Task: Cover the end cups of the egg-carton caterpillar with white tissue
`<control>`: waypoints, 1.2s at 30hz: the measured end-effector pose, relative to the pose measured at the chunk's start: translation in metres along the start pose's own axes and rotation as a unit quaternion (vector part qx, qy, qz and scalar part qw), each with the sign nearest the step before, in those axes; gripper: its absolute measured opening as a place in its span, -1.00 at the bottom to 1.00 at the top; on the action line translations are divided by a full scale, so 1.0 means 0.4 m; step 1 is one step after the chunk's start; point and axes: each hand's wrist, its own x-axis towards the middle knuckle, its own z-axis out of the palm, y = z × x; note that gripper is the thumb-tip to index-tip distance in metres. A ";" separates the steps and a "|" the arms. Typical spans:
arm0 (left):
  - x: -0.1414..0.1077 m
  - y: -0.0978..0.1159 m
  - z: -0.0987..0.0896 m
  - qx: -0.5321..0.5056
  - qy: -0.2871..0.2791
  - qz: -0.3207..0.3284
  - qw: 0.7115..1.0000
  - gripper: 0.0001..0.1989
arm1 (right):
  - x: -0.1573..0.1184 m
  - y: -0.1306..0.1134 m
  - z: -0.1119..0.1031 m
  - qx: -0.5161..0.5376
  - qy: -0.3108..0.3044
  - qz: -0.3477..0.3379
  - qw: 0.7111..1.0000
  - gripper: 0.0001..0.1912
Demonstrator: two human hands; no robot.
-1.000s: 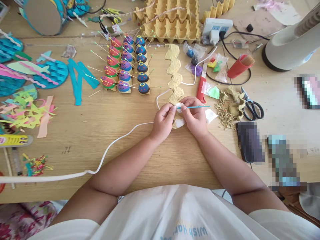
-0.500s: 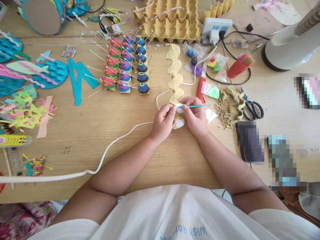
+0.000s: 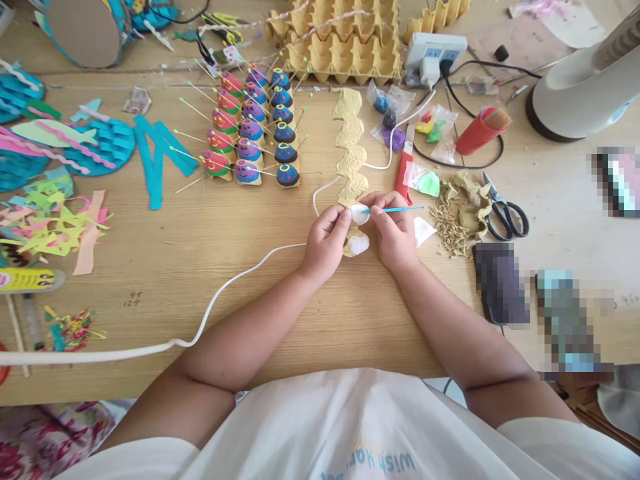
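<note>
A bumpy strip of tan egg carton [image 3: 351, 160] runs down the table's middle toward me. Near its lower end, white material [image 3: 359, 213] covers one cup, and the lowest cup [image 3: 357, 245] has a white patch too. My left hand [image 3: 327, 237] pinches the strip's left edge beside the upper white patch. In my right hand [image 3: 393, 233] is a thin blue tool [image 3: 397, 210], its left tip at that white material. Just right of this hand lies a loose white piece [image 3: 424, 231].
Painted carton cups [image 3: 249, 143] with pins stand at the back left. Scissors [image 3: 506, 212], carton scraps [image 3: 473, 203], a red-handled knife [image 3: 404, 175] and a red cup [image 3: 480, 131] lie right. A white cord [image 3: 235, 275] crosses the left side.
My right hand has shifted slightly right with the blue tool, and more of the white material on the cup shows. My left hand has hardly moved.
</note>
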 end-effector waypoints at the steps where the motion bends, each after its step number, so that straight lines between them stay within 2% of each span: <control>1: 0.001 -0.002 0.000 -0.008 0.002 -0.005 1.000 -0.49 | 0.000 0.002 -0.001 0.005 -0.003 -0.002 1.000 -0.54; 8: 0.003 -0.011 0.000 -0.026 0.014 -0.018 0.999 -0.48 | 0.000 -0.004 -0.002 -0.045 -0.018 -0.011 0.999 -0.55; 18: 0.000 0.000 0.000 0.000 -0.002 0.005 1.000 -0.49 | 0.000 -0.008 0.001 -0.050 -0.018 -0.022 0.998 -0.53; 25: -0.004 0.017 0.005 0.023 -0.011 0.018 1.000 -0.46 | 0.000 -0.005 -0.003 -0.043 -0.014 -0.024 0.999 -0.55; 36: -0.006 0.010 0.000 0.033 -0.017 0.031 0.999 -0.49 | 0.001 0.011 -0.002 -0.009 0.004 -0.014 1.000 -0.52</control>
